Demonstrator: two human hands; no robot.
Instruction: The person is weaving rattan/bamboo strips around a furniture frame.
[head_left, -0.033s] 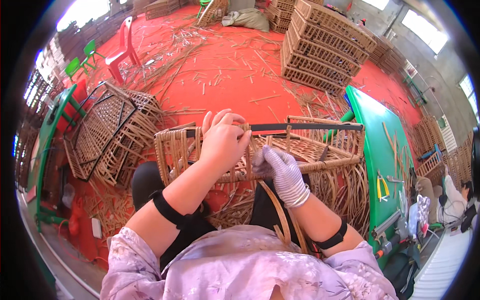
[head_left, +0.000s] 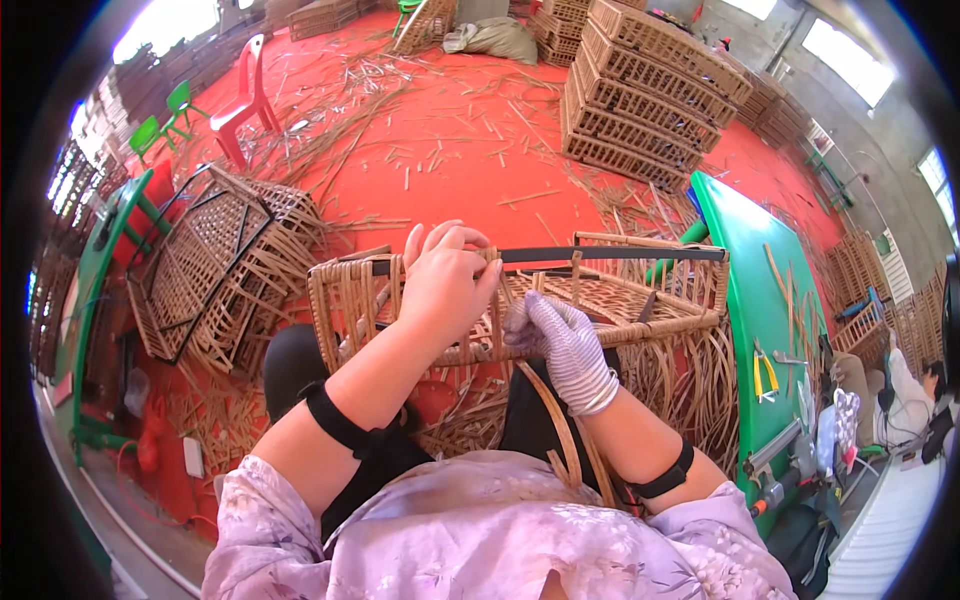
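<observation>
A half-woven wicker basket (head_left: 620,295) rests across my lap, with a dark flat bar (head_left: 620,254) along its upper edge. My left hand (head_left: 447,285) is bare and closes over that bar, thumb and fingers around the weave there. Part of the bar is hidden behind it. Lower and to the right, my right hand (head_left: 565,345), in a striped grey-white glove, pinches a wicker strip against the basket's near side; its fingertips partly cover the strip. Long loose strips (head_left: 565,430) hang below the glove toward my lap.
Another unfinished basket with a black frame (head_left: 215,265) lies at left. On the right, a green table (head_left: 770,300) bears yellow-handled pliers (head_left: 765,375) and other tools. Finished baskets (head_left: 645,95) are stacked beyond. Cane scraps litter the red floor (head_left: 430,150); a red chair (head_left: 245,105) stands far left.
</observation>
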